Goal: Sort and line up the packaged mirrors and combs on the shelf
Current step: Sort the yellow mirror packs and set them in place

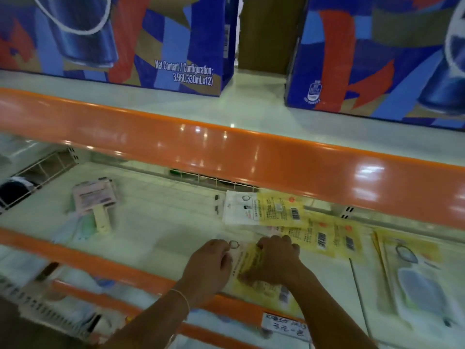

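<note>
1. Nearest the camera, both hands worked at the front edge of the shelf [156,230]. The left hand [211,263] lay on the left edge of a yellow packet [254,260] with its fingers curled; whether they actually pinched the film could not be told through the blur. The right hand [276,260] had its grip curled over the same packet, fingers closed on its top edge.
2. That packet sat flat at the shelf front, just above the orange rail [141,275], and looked thin, printed and slippery in its plastic sleeve.
3. Just behind the hands, a fan of yellow packets [324,238] overlapped one another crookedly, barcodes up, with a white packet [239,210] touching their left end. This group appeared gathered but not squared, so the lining-up seemed unfinished.
4. To the right, larger packaged mirrors [412,280] lay flat side by side and looked roughly ordered.
5. Farther left and well apart, a pink handled pack [94,200] lay askew over pale green items, seemingly not yet sorted.
6. Farthest off, blue drink cartons [176,41] stood on the shelf above.
7. Judged overall, the job looked about midway.
</note>
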